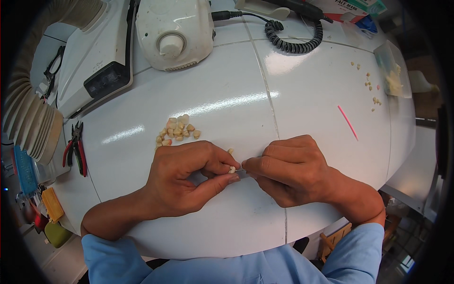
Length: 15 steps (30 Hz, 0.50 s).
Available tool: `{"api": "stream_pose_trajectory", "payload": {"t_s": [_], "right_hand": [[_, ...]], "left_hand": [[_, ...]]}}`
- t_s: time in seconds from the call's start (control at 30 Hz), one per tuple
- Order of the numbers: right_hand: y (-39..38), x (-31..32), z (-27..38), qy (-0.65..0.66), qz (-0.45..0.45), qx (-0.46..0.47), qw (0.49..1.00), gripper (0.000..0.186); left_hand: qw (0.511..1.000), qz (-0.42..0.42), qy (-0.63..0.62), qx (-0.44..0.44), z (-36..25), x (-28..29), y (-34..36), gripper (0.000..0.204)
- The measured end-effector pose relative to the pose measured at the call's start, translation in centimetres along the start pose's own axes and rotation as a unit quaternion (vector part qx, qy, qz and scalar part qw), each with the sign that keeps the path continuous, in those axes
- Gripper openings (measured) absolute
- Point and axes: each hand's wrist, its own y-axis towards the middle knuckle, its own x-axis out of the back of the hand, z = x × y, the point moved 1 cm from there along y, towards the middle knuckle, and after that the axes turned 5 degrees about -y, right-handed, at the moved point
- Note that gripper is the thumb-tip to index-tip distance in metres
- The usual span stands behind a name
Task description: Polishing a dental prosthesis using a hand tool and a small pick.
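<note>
Over the middle of the white table, my left hand (189,177) pinches a small cream tooth-shaped piece (232,170) between thumb and forefinger. My right hand (295,170) is closed on a thin metal pin (240,170), whose visible end meets the piece or lies right against it; the rest is hidden by my fingers. Another cream piece (231,151) shows just beyond my left forefinger. Behind my left hand lies a loose pile of similar cream and pinkish tooth-shaped pieces (178,128).
A pink stick (348,123) lies right of my hands. Far right, small cream bits (369,84) lie near a clear plastic box (393,71). Red-handled pliers (75,149) and a ribbed hose (35,128) are at left. A white control box (175,35) with a knob and coiled cable stands behind.
</note>
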Motion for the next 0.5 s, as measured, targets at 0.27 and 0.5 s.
{"api": "stream_pose_trajectory", "payload": {"t_s": [0.27,0.5], "right_hand": [[-0.05,-0.08,0.4,-0.004,0.004,-0.014,1.0,0.023],[-0.22,-0.22,0.26,-0.014,0.021,-0.012,1.0,0.026]], "left_hand": [[1.0,0.013,0.011,0.002,-0.02,0.06,-0.08,0.022],[0.996,-0.018,-0.035,0.083,-0.69,-0.31,-0.14,0.013]]}}
